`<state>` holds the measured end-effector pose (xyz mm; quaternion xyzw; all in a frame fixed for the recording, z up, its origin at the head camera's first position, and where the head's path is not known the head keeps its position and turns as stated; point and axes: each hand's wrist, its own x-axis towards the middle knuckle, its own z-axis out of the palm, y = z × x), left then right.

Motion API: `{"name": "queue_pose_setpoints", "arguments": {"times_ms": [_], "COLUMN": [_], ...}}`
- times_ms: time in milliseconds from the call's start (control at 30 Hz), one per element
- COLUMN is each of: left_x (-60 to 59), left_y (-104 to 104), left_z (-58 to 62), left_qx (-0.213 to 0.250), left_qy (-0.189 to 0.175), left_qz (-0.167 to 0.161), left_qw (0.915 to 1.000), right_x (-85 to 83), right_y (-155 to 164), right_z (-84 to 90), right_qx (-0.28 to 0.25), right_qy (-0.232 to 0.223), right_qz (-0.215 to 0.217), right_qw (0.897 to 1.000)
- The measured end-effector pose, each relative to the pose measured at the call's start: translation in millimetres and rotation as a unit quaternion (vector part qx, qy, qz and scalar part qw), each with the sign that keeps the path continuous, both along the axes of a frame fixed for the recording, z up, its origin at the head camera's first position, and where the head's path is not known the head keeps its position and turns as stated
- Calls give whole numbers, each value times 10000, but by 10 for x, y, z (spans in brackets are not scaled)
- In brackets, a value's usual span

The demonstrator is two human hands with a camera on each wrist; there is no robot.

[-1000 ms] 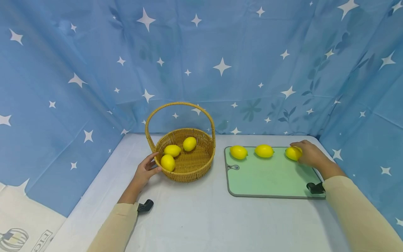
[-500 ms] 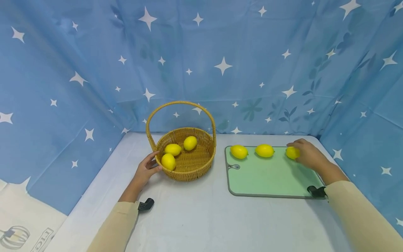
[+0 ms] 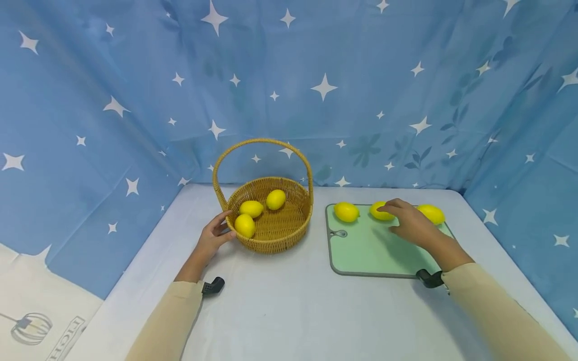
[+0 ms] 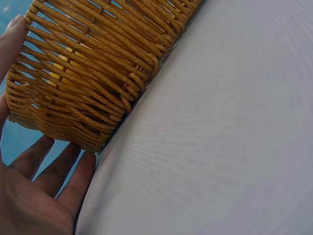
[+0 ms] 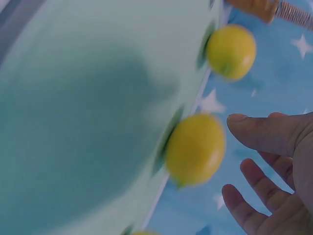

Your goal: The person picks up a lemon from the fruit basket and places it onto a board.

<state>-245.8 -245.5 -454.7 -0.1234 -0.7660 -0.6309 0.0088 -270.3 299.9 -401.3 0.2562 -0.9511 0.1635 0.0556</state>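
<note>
My left hand [image 3: 211,240] touches the left side of a round wicker basket [image 3: 273,245], its fingers spread along the woven wall in the left wrist view. Three lemons lie in the basket: one by the near wall [image 3: 245,226], another just behind it [image 3: 251,209], the third farther right [image 3: 275,199]. Over the green cutting board [image 3: 361,253], my right hand [image 3: 413,226] hovers at the middle lemon [image 3: 382,216], partly covering it. The right wrist view shows a gap between the thumb and this lemon [image 5: 195,149]. The left lemon [image 3: 346,212] and right lemon [image 3: 432,214] lie along the board's back edge.
The basket's tall arched handle [image 3: 263,141] rises above its rim. A white cloth [image 3: 289,311] covers the table. Blue curtains with white stars [image 3: 325,125] hang close behind and at both sides.
My right hand has let go of the right lemon, which stays on the board, and moved left to the middle lemon. My left hand stays at the basket. The head view has shifted slightly.
</note>
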Motion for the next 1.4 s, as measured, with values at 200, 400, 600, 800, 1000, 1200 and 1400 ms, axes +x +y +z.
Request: {"name": "queue_pose_setpoints", "arguments": {"times_ms": [200,400,600,800,1000,1200,1400], "left_x": [24,6,4,1,-121,-155,-151], "left_y": [-7,-16,0,-8,-80,-88,-75], "left_z": [28,-30,-54,-41,-244,-272,-291], "left_qx": [25,116,185,140,106,132,61], "left_qy": [109,103,97,109,208,259,199], "left_qz": [13,-103,-151,-113,6,75,129], "left_qw": [9999,9998,9997,9998,9997,9995,9997], "right_x": [-41,-43,-32,-67,-163,-286,-315], "right_y": [-487,-932,-1334,-1686,-1925,-2122,-2280], "right_z": [64,114,165,232,202,161,103], "right_qx": [2,-192,-271,-72,86,134,52], "right_qy": [65,25,-131,-57,-52,-145,-487], "right_qz": [514,997,1316,1513,1640,1722,1691], "right_qw": [9987,9948,9908,9884,9864,9849,9844]}}
